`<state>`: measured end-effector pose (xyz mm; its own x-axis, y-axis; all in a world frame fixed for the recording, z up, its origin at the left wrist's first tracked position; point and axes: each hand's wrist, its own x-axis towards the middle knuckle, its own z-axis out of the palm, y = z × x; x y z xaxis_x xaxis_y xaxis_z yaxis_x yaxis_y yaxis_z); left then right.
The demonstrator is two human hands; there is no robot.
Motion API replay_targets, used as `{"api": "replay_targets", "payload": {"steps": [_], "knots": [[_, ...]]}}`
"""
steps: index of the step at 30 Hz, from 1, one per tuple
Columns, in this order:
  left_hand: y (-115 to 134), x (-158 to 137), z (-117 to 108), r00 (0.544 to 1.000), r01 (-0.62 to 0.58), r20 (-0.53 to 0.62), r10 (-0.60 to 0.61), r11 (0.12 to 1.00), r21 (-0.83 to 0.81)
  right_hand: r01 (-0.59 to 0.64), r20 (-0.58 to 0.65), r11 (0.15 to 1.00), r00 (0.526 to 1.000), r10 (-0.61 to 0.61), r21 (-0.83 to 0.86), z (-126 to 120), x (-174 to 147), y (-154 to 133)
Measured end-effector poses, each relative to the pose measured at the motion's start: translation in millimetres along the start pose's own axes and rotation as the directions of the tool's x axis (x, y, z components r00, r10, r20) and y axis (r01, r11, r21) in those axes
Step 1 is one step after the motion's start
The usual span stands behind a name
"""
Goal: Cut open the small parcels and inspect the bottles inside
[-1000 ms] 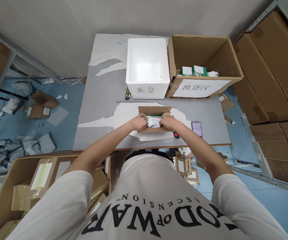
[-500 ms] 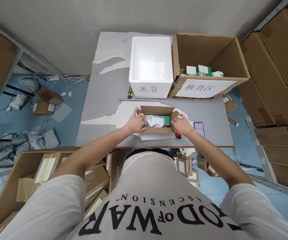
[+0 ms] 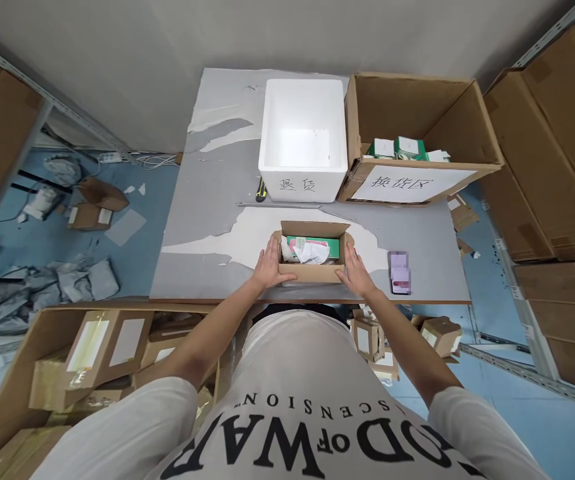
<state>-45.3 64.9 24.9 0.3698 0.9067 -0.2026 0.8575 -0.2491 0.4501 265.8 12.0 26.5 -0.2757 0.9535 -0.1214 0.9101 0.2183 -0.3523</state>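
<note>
A small open cardboard box point(image 3: 312, 273) sits on the table near its front edge, with its back flap standing up. Inside it lie a green box point(image 3: 334, 248) and a crumpled white paper or plastic piece point(image 3: 312, 252) with some pink beside it. My left hand point(image 3: 268, 265) presses along the left end, its thumb across the front wall. At the right end my right hand point(image 3: 356, 271) does the same, so the box is held between both palms. A tiny red bit of something shows by my right fingertips; what it belongs to is hidden.
Behind stand a white foam box point(image 3: 303, 183) and a large carton point(image 3: 490, 160) holding green-and-white boxes. A yellow-black utility knife point(image 3: 261, 190) lies beside the foam box. On the right is a phone point(image 3: 400, 272). A big carton of parcels point(image 3: 107, 347) stands at lower left.
Both hands have slid from the box's end flaps down to its outer sides, thumbs now on the front wall. The end flaps no longer spread outward, and the front wall shows fully.
</note>
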Motion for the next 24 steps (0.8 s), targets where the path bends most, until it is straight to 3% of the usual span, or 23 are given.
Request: {"api": "replay_targets", "payload": {"steps": [3, 5, 7, 10, 13, 17, 19, 24], "knots": [[9, -1, -17, 0.998, 0.050, -0.032, -0.048, 0.997, 0.058, -0.056, -0.034, 0.986, 0.998, 0.051, -0.157, -25, 6, -14], [19, 3, -34, 0.995, 0.052, -0.087, -0.041, 0.990, 0.135, -0.019, -0.027, 0.967, 1.000, 0.013, -0.252, -46, 20, -30], [32, 12, -48, 0.990, -0.046, -0.119, 0.077, 0.969, 0.242, 0.113, 0.117, 0.948, 0.990, -0.081, -0.298, -63, 43, -47], [52, 32, -58, 0.958, -0.257, -0.016, 0.285, 0.884, 0.391, 0.203, 0.344, 0.929, 0.935, -0.090, -0.308, -73, 85, -70], [61, 55, -51, 0.965, -0.263, 0.126, 0.231, 0.839, 0.476, 0.276, 0.454, 0.915, 0.883, -0.120, -0.293, -64, 119, -83], [51, 72, -37, 0.952, -0.252, 0.266, 0.151, 0.878, 0.406, 0.419, 0.541, 0.892, 0.795, -0.272, -0.167, -38, 130, -79], [43, 73, -33, 0.941, -0.267, 0.294, 0.165, 0.897, 0.353, 0.434, 0.524, 0.894, 0.790, -0.319, -0.111, -26, 127, -72], [37, 71, -28, 0.939, -0.244, 0.301, 0.165, 0.938, 0.247, 0.367, 0.457, 0.930, 0.826, -0.329, 0.006, -11, 118, -60]]}}
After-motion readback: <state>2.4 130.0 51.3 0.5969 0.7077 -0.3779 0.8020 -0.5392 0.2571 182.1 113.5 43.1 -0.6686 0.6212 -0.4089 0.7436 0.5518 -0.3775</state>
